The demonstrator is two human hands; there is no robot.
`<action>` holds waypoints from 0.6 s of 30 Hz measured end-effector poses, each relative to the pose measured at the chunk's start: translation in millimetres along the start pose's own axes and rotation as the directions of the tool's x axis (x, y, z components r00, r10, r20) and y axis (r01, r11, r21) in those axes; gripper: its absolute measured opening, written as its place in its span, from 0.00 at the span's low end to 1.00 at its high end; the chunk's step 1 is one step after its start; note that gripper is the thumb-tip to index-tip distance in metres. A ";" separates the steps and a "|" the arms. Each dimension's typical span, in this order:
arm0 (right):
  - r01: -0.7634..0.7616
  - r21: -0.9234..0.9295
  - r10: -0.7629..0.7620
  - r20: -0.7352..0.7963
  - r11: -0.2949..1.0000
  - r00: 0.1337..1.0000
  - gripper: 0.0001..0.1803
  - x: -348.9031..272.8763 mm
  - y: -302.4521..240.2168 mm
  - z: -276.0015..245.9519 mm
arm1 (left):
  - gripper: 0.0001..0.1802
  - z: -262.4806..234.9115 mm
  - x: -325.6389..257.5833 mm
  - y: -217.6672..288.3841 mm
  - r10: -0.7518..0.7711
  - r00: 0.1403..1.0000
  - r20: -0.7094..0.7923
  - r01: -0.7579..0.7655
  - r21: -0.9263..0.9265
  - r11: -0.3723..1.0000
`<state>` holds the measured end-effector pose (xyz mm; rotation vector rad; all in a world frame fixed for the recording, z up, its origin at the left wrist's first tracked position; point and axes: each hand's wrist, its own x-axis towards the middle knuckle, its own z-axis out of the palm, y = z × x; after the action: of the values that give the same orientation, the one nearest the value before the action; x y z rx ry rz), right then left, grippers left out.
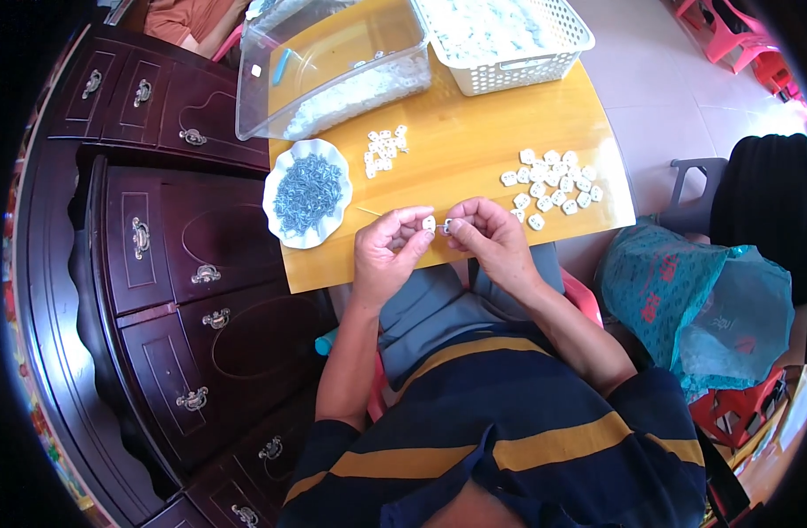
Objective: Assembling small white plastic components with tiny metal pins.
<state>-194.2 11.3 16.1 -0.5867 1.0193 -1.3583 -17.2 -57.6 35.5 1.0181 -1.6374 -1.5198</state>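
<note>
My left hand (387, 251) pinches a small white plastic piece (429, 223) between thumb and fingers, just over the table's near edge. Close beside it, my right hand (496, 242) has thumb and forefinger closed on another small part (447, 227), mostly covered by the fingertips; a thin shiny bit shows between the two. Left of my hands stands a white scalloped dish (274, 222) full of small grey metal pieces. One loose cluster of small white pieces with holes (384, 151) lies beyond my left hand, and a larger cluster (557, 182) beyond my right.
On the wooden table (474, 132), a clear plastic bin (254, 101) and a white perforated basket (526, 75) hold many white pieces. A thin yellowish stick (368, 211) lies by my left hand. Dark drawers (201, 229) flank the left; a teal bag (650, 290) stands right. Another person's arm (217, 35) shows at far left.
</note>
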 end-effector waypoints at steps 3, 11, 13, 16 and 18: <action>-0.002 -0.011 0.002 0.001 1.000 1.000 0.07 0.0 1.1 -0.5 | 0.17 0.1 0.3 -0.6 0.019 1.000 0.011 -0.019 0.033 0.999; -0.023 -0.017 0.023 -0.004 1.000 1.000 0.07 0.4 0.1 -1.6 | 0.18 -1.6 1.3 7.4 0.031 0.996 0.080 -0.042 0.141 0.989; -0.018 -0.017 0.017 -0.007 1.000 1.000 0.07 0.7 1.1 -1.8 | 0.18 0.0 3.0 14.1 0.043 0.995 0.091 -0.059 0.176 0.983; -0.020 -0.031 0.020 -0.011 0.999 1.000 0.07 0.0 -0.3 -0.9 | 0.16 1.2 4.8 18.2 0.063 0.993 0.097 -0.085 0.240 0.967; -0.027 -0.045 0.026 -0.012 0.999 1.000 0.07 -0.1 -0.2 -0.5 | 0.17 1.6 6.9 16.6 0.128 0.986 0.108 -0.150 0.239 0.959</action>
<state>-194.7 11.4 16.1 -0.5975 1.0661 -1.3198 -23.4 -62.6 51.6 0.9493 -1.9577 -1.3103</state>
